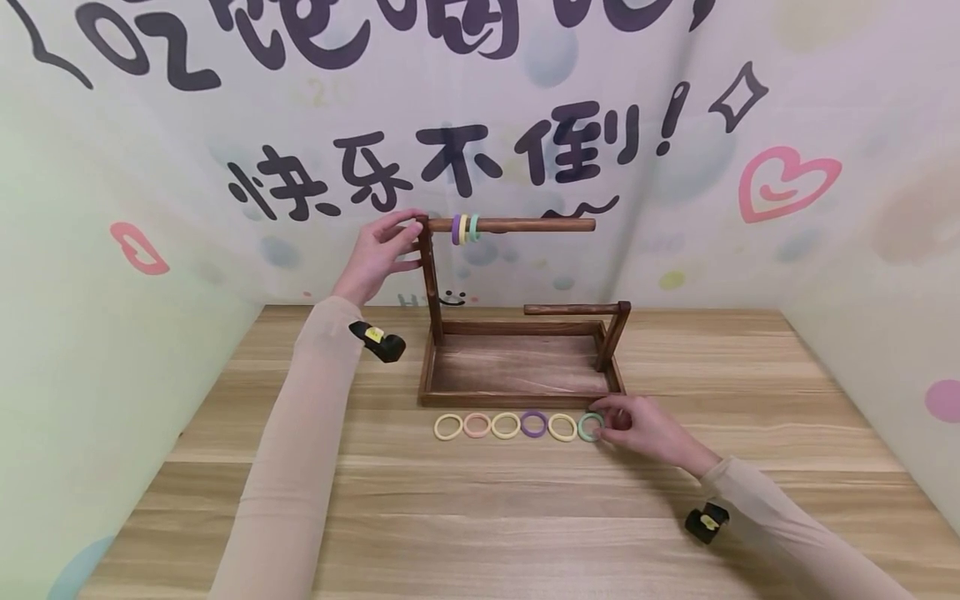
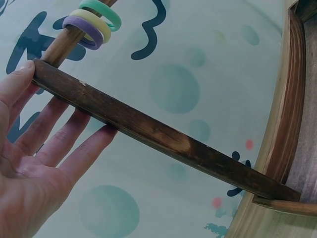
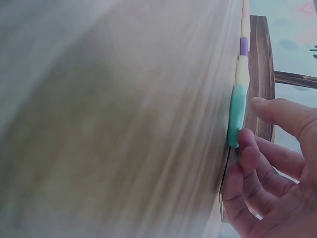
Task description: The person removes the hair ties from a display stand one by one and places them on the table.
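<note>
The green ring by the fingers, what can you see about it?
The green ring is a small mint-green hoop, smooth and plastic-looking. It lies flat on the wooden table, last on the right in a row of six rings, just in front of the dark wooden rack's tray. The right hand pinches its right edge.

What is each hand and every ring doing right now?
left hand: fingers straight, steadying the stand's tall post
right hand: pinches the green ring on the table
three rings on the top rod: hanging, purple, yellow, green
five other rings in the row: lying flat, untouched
</note>
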Tool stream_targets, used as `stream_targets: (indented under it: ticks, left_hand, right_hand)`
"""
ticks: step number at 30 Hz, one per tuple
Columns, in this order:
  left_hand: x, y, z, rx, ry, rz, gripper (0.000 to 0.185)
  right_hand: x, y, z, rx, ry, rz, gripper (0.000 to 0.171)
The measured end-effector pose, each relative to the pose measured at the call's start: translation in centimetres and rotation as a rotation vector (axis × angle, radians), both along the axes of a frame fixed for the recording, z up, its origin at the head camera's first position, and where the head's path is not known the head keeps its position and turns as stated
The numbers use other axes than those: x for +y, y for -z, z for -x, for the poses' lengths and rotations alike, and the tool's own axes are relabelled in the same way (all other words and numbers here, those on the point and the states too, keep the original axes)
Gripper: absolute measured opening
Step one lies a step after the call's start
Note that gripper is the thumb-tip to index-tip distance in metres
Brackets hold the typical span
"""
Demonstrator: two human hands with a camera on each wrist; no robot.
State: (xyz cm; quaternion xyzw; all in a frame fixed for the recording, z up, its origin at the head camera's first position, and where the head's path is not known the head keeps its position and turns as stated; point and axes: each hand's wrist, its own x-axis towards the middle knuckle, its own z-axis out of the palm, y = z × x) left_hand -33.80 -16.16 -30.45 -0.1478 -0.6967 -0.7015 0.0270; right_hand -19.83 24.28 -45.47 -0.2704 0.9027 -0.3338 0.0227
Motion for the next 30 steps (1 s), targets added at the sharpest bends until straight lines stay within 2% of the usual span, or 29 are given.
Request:
stream_targets:
  ticks: [7,11,20,30]
  left_hand:
    - [0.0,0.1,0.0,-0.005,-0.009,-0.002,0.030]
    - [0.0,0.1,0.0,-0.005,-0.010,-0.004,0.030]
    - [0.2,-0.1,0.0,-0.029,-0.011,-0.045,0.029]
    - [0.1,-0.1,-0.1,-0.019,-0.014,-0.024,0.029]
  right_hand:
    - [0.2,-0.6,0.2,0.003,-0.046,0.071,0.023]
    - [0.4,-1.2,0.4,0.014,-0.048,0.076,0.020]
    - [0.6,-2.4,0.6,-0.036,-0.050,0.103,0.022]
    - [0.2,-3.2,1.1,0.004,-0.010,0.136,0.021]
